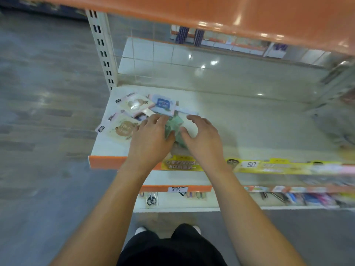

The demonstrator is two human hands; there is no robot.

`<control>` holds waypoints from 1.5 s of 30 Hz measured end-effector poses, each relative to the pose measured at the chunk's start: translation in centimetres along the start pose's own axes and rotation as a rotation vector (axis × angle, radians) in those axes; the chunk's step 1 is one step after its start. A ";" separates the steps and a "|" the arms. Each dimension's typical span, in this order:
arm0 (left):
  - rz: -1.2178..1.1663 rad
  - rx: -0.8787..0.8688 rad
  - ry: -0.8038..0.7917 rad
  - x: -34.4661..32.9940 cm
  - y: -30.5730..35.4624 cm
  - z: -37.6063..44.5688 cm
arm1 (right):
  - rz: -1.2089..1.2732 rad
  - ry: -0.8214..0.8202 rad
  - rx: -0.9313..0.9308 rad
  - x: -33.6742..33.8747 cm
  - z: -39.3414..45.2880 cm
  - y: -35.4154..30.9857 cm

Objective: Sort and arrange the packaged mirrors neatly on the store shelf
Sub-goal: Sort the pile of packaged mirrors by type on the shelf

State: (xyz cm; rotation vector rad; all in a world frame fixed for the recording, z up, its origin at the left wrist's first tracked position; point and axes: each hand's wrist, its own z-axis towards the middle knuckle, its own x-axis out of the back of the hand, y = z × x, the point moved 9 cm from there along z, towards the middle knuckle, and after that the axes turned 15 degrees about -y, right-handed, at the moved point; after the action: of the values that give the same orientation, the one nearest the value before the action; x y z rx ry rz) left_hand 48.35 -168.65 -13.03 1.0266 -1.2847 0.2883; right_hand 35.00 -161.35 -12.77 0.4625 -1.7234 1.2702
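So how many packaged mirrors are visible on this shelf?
4: two beige packs, rear and front-left; blue pack at back; green pack between both hands. Others may be hidden.

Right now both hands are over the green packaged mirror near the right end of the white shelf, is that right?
Not quite. The head view shows the left hand and right hand over the green packaged mirror near the left end of the white shelf, not the right.
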 end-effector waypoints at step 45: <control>0.045 0.254 0.149 -1.2 0.5 -6.2 | -0.003 -0.218 0.316 -0.7 -2.3 -1.1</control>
State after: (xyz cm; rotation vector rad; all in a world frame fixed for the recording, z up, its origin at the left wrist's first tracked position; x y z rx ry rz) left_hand 51.61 -163.25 -13.47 1.1677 -1.1564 0.5633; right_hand 37.18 -159.91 -12.67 0.8130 -1.7004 1.5449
